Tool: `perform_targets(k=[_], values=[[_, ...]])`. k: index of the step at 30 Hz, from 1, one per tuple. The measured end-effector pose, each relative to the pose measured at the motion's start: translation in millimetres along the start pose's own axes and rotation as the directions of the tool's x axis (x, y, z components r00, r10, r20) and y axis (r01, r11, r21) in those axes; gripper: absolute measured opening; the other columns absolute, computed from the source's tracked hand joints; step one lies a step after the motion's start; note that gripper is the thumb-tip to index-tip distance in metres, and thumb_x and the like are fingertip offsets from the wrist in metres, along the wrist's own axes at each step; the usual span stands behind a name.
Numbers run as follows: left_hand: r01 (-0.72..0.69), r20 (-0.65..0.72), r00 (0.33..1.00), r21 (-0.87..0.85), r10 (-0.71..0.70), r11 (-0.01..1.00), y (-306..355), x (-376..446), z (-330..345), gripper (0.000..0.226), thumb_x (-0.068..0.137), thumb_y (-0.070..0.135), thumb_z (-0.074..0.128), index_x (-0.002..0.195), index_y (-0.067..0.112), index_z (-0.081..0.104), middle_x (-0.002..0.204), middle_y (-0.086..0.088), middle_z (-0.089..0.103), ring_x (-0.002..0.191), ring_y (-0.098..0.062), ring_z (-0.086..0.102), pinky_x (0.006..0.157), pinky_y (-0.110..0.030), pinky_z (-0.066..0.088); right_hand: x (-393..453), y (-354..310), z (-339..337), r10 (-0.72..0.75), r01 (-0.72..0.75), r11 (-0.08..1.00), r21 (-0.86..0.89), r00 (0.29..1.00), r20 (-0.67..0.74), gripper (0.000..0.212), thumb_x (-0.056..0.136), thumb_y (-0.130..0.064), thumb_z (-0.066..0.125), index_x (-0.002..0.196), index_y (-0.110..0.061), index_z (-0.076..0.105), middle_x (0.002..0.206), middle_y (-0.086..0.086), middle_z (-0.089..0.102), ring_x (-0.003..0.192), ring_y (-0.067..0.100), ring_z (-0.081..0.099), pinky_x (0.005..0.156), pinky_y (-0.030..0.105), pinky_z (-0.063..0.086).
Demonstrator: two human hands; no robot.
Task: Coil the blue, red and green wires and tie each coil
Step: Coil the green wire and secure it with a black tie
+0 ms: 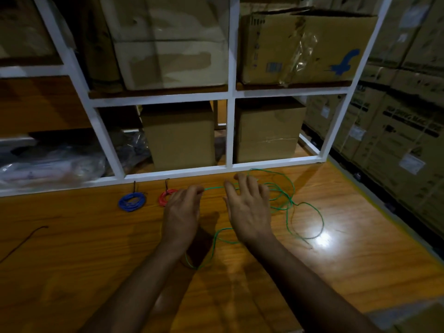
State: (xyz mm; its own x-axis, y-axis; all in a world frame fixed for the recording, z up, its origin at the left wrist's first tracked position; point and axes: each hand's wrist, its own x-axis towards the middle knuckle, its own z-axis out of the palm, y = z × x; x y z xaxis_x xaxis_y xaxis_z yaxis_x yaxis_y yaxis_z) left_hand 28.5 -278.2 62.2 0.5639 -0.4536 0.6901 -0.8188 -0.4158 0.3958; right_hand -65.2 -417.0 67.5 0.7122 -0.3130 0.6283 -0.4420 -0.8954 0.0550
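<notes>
Two bare forearms enter from the lower edge of the frame and reach over the glossy orange-brown wooden tabletop (336, 260). At centre frame the left hand (182, 212) has its fingertips curled together, pinching a run of the thin green insulated wire (320, 219). The right hand (249, 207) lies just beside it, fingers spread and relaxed over the same wire; whether it touches the wire cannot be told.

Progress, judged from the layout:
- The small blue wire coil (132, 201), left of centre, is wound and carries a dark tie (135, 186) standing up at its far edge. Done.
- The small red wire coil (164, 197), partly hidden behind the left hand, shows a like dark tie (167, 183). It appears done.
- The green wire sprawls in loose loops from centre to right of the frame, neither coiled nor tied. This remains.

A thin dark cord (26, 239) lies at the left edge, probably the tie for the last coil. White metal racking (229, 131) loaded with brown cardboard boxes (180, 135) fills the upper frame.
</notes>
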Motion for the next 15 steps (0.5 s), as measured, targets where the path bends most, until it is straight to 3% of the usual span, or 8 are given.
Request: perform_targets(k=[3,5,6,8,10,12,14,15], values=[[0.225,0.006,0.973,-0.241,-0.231,0.944,9.7,-8.0,-20.3,0.014,0.091,0.013,0.066,0.099,0.024,0.062,0.088,0.011,0.071,0.082,-0.001,0.066,0.065,-0.012,0.046,-3.0,2.1,-9.0,-0.068,0.068,0.997,0.047,0.998,0.007,0.011,0.091,-0.029,0.059,0.101,-0.029,0.063,0.117,-0.002,0.061,0.110,0.025,0.049,0.086,0.042,0.035],[0.472,0.196,0.881,-0.440,-0.431,0.764,10.0,-12.1,-30.3,0.015,0.090,0.010,0.067,0.099,0.021,0.063,0.080,0.007,0.074,0.075,-0.001,0.069,0.063,-0.015,0.048,-1.4,5.9,-10.9,-0.086,0.086,0.984,0.157,0.996,-0.009,0.010,0.093,-0.035,0.056,0.098,-0.031,0.064,0.102,-0.007,0.066,0.102,0.023,0.053,0.083,0.041,0.037],[0.598,0.360,0.801,-0.526,-0.479,0.605,8.9,-13.1,-34.8,0.016,0.090,0.007,0.066,0.104,0.015,0.064,0.080,0.003,0.076,0.071,-0.005,0.069,0.062,-0.018,0.048,0.9,8.1,-11.2,-0.085,0.086,0.971,0.223,0.996,-0.017,0.012,0.094,-0.038,0.055,0.096,-0.030,0.065,0.095,-0.008,0.067,0.096,0.022,0.055,0.079,0.040,0.040],[0.778,0.662,0.625,-0.574,-0.414,0.256,9.2,-17.2,-45.7,0.021,0.092,0.003,0.061,0.112,0.005,0.064,0.083,-0.003,0.074,0.062,-0.010,0.064,0.055,-0.020,0.048,3.9,12.4,-11.1,-0.094,0.100,0.925,0.368,0.995,-0.033,0.019,0.096,-0.043,0.052,0.095,-0.029,0.066,0.088,-0.007,0.067,0.085,0.019,0.057,0.071,0.038,0.044],[0.835,0.805,0.522,-0.550,-0.282,-0.027,12.0,-23.5,-56.3,0.020,0.091,0.004,0.059,0.109,0.003,0.067,0.076,-0.004,0.065,0.053,-0.007,0.054,0.047,-0.016,0.044,2.4,12.1,-10.4,-0.091,0.097,0.853,0.512,0.995,-0.037,0.022,0.097,-0.044,0.050,0.096,-0.028,0.065,0.087,-0.008,0.066,0.081,0.016,0.059,0.066,0.038,0.047],[0.807,0.852,0.506,-0.523,-0.136,-0.273,12.8,-28.5,-65.2,0.016,0.083,0.008,0.070,0.098,0.004,0.067,0.065,-0.002,0.053,0.046,-0.005,0.042,0.039,-0.015,0.035,-2.0,6.4,-8.9,-0.043,0.040,0.765,0.643,0.999,-0.011,0.021,0.099,-0.041,0.047,0.096,-0.027,0.062,0.086,-0.010,0.065,0.078,0.012,0.062,0.064,0.038,0.050],[0.755,0.838,0.542,-0.457,0.056,-0.470,13.6,-31.7,-71.7,0.018,0.079,0.011,0.078,0.090,0.006,0.064,0.055,0.003,0.042,0.043,-0.004,0.032,0.037,-0.016,0.026,-8.3,-3.0,-6.1,-0.014,-0.043,0.662,0.748,0.997,0.070,0.022,0.100,-0.039,0.046,0.092,-0.026,0.061,0.078,-0.013,0.063,0.068,0.005,0.059,0.062,0.037,0.050],[0.724,0.803,0.578,-0.422,0.146,-0.545,13.9,-32.8,-73.5,0.012,0.085,0.012,0.072,0.089,0.008,0.061,0.053,0.005,0.038,0.043,-0.005,0.029,0.039,-0.018,0.024,-12.2,-8.7,-4.4,-0.023,-0.083,0.610,0.788,0.992,0.122,0.022,0.100,-0.038,0.045,0.090,-0.026,0.061,0.076,-0.014,0.064,0.063,0.002,0.057,0.061,0.037,0.051]])
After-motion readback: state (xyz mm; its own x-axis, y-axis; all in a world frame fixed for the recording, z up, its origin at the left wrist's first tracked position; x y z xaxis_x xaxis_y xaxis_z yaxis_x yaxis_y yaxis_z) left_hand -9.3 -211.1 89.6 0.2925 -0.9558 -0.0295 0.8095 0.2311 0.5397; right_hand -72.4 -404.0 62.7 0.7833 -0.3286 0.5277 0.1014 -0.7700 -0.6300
